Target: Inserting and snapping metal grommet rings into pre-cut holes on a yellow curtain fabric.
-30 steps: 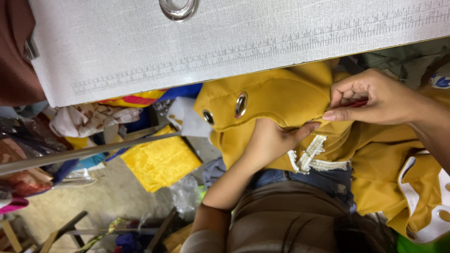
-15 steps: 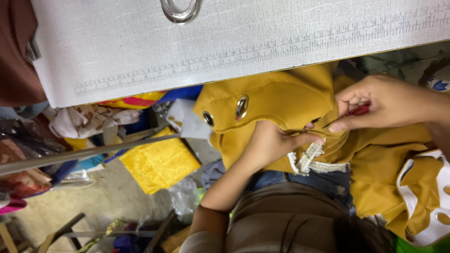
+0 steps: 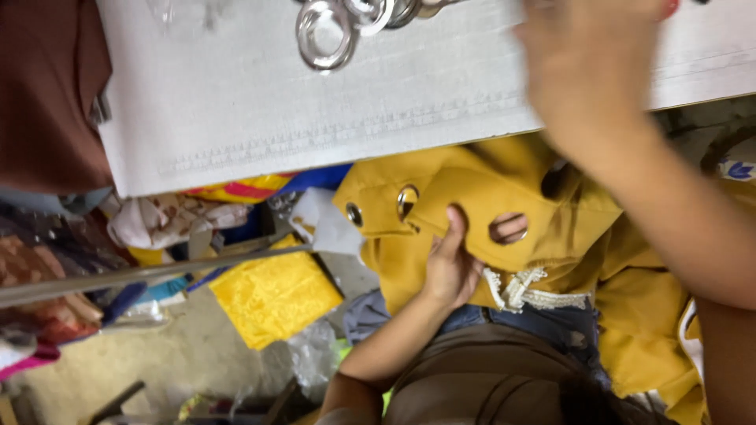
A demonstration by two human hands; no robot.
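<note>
A white woven sheet (image 3: 331, 102) is covering the table across the top; below its edge one mustard-yellow curtain (image 3: 480, 197) is lying bunched over the person's lap, with a strip of white lace trim (image 3: 524, 287) showing under its fold. The right hand (image 3: 591, 55) is hanging blurred over the sheet's edge; I cannot tell whether it is open or closed, or whether it is holding anything. The left hand (image 3: 450, 267) is gripping a fold of the curtain from below, thumb lying up the front of the cloth, fingers tucked behind it; one fingertip (image 3: 510, 230) is showing through an open eyelet hole. To the left of that hole, two metal eyelets are sitting in the cloth, one (image 3: 406, 200) larger-looking, one (image 3: 354, 214) at the corner. At the top edge, loose metal rings (image 3: 324, 33) are lying on the sheet; I am counting three at least, the rest cut off. Down on the floor, one folded bright yellow cloth (image 3: 272, 295) is lying near one grey metal bar (image 3: 150, 271).
</note>
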